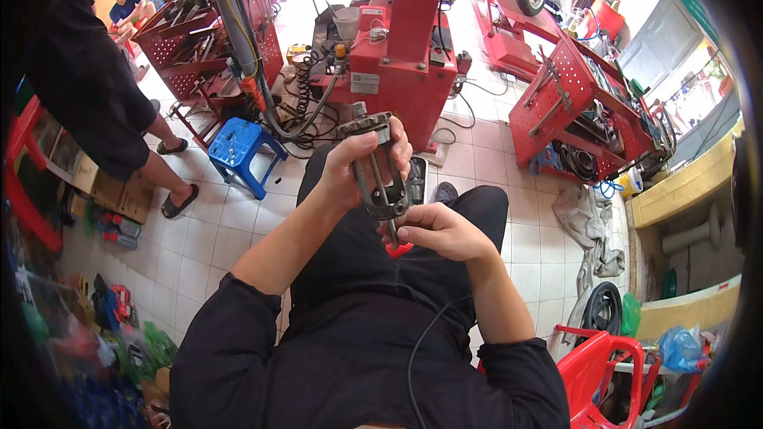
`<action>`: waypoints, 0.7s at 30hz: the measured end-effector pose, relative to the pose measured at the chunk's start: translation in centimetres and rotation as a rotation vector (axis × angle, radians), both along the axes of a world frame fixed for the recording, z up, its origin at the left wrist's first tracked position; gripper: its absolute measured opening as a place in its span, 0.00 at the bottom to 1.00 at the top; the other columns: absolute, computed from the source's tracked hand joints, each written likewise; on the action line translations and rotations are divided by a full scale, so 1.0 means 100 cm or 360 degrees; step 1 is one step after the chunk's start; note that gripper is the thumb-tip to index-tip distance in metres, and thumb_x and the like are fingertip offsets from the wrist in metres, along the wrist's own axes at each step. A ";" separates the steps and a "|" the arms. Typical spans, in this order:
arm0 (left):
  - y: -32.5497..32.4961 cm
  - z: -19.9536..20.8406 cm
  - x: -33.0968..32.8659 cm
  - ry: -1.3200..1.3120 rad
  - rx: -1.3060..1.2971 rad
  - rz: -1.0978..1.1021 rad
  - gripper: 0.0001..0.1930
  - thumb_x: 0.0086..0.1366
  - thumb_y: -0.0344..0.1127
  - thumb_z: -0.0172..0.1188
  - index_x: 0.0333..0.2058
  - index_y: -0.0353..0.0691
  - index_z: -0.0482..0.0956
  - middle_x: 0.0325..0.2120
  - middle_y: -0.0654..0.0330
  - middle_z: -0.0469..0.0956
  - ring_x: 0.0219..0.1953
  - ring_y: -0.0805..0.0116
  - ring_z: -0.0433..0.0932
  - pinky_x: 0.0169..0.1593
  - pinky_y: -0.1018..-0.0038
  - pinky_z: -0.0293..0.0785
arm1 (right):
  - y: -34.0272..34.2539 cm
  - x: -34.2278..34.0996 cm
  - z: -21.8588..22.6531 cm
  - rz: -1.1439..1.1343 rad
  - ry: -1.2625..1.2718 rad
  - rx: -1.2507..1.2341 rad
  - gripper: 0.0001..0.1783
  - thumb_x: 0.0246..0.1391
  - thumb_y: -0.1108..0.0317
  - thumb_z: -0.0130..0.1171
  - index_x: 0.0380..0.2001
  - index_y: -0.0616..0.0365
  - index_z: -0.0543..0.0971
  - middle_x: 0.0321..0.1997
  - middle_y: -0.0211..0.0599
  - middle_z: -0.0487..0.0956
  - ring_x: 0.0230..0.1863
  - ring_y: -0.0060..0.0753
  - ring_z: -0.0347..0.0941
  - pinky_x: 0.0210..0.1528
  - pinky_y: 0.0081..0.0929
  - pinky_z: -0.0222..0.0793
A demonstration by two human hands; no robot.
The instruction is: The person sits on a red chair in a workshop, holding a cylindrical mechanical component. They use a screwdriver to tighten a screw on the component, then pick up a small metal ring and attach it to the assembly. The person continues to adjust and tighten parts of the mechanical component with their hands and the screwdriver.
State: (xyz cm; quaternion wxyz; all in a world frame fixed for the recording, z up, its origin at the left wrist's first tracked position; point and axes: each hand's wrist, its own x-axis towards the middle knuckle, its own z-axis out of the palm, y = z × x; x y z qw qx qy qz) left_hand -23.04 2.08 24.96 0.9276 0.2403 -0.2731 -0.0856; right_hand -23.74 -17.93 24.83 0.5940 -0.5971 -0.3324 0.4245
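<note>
Above my lap, my left hand point(367, 160) is wrapped around a dark metal assembly point(387, 205). It has a notched disc at its upper end, long rods along its length and a ring-shaped piece at its lower end. My right hand point(447, 232) is closed just below that ring, thumb and fingers pinching the lower end of a thin metal rod point(393, 230). Just under those fingers shows a small red thing point(400, 250), mostly hidden, its kind unclear. The assembly stands nearly upright, leaning slightly.
Ahead stands a red machine column point(401, 87) with hoses and cables. Red tool carts point(572, 111) flank it, and a blue stool point(242, 151) stands at left. A person in dark clothes point(87, 79) stands far left. A red chair point(600, 373) is at lower right, near a grey cloth point(588, 226).
</note>
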 end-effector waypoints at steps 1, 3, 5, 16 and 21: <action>0.001 0.001 -0.001 -0.0027 0.0067 0.0009 0.18 0.59 0.45 0.58 0.40 0.38 0.69 0.29 0.61 0.71 0.35 0.68 0.74 0.43 0.69 0.73 | 0.001 0.000 -0.001 0.0013 -0.0011 -0.0001 0.17 0.62 0.65 0.53 0.45 0.70 0.76 0.38 0.36 0.80 0.40 0.23 0.74 0.47 0.24 0.69; 0.002 0.004 -0.004 -0.0081 0.0199 0.0024 0.19 0.59 0.46 0.58 0.39 0.38 0.67 0.29 0.62 0.69 0.36 0.68 0.71 0.43 0.70 0.70 | 0.001 0.001 -0.002 0.0034 -0.0036 -0.0003 0.16 0.61 0.65 0.55 0.44 0.68 0.76 0.38 0.35 0.80 0.40 0.23 0.74 0.46 0.24 0.69; 0.002 0.004 -0.004 -0.0092 0.0253 0.0034 0.20 0.56 0.45 0.60 0.39 0.38 0.67 0.28 0.61 0.69 0.35 0.67 0.72 0.43 0.70 0.70 | 0.001 0.001 -0.004 0.0023 -0.0072 -0.0050 0.15 0.60 0.65 0.57 0.43 0.67 0.76 0.37 0.34 0.80 0.41 0.22 0.74 0.45 0.24 0.69; 0.001 0.006 -0.009 -0.0119 0.0327 0.0084 0.20 0.54 0.44 0.62 0.38 0.38 0.67 0.27 0.61 0.70 0.35 0.66 0.73 0.43 0.72 0.70 | 0.005 -0.001 -0.005 0.0062 0.0022 -0.0041 0.15 0.60 0.68 0.57 0.47 0.67 0.75 0.43 0.37 0.80 0.44 0.24 0.75 0.49 0.25 0.72; 0.001 0.007 -0.009 -0.0104 0.0322 0.0084 0.20 0.54 0.45 0.62 0.38 0.38 0.67 0.27 0.61 0.70 0.34 0.67 0.73 0.43 0.72 0.71 | 0.004 0.000 -0.009 0.0023 -0.0061 -0.0085 0.16 0.60 0.64 0.58 0.43 0.68 0.78 0.38 0.36 0.82 0.42 0.23 0.75 0.48 0.23 0.70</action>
